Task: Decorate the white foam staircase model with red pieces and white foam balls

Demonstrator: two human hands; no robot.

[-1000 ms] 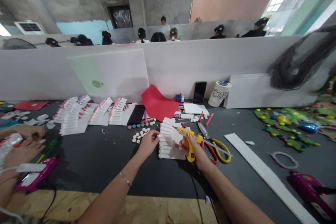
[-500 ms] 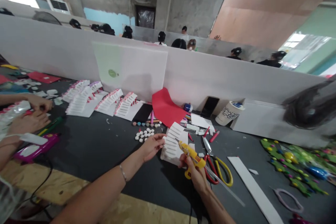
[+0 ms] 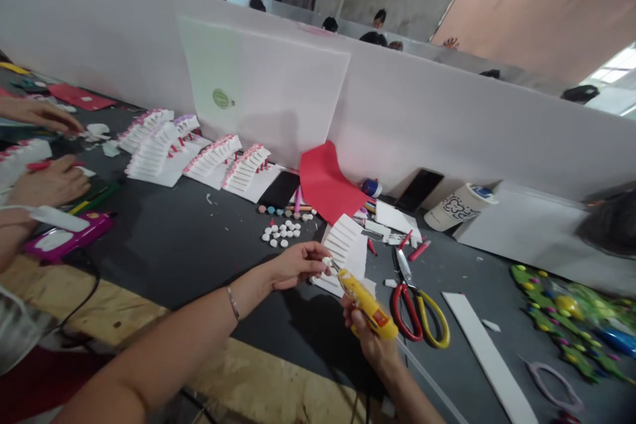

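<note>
My left hand [image 3: 295,266] pinches a small white disc [image 3: 326,262] between thumb and fingertips. A yellow hot glue gun [image 3: 368,305] is gripped in my right hand [image 3: 375,344], its metal nozzle at the disc. A clear glue stick [image 3: 430,381] trails from the gun's rear. Just behind both hands stands a white stepped foam model [image 3: 342,238], partly covered by them. Several loose white discs [image 3: 282,232] lie to the left of it. Scissors [image 3: 410,298] with red and yellow handles rest to the right of the gun.
Finished-looking stair models [image 3: 248,165] line the back left. Red foam sheet [image 3: 330,182], a phone [image 3: 420,190] and a paper cup [image 3: 460,207] stand along the white partition [image 3: 397,119]. A white strip [image 3: 489,358] lies right. At left, a co-worker's hands [image 3: 52,180] work near a purple glue gun [image 3: 69,235].
The view has tipped downward. My left hand now holds the white disc up off the model, and the glue gun's nozzle has come from the steps to the disc.
</note>
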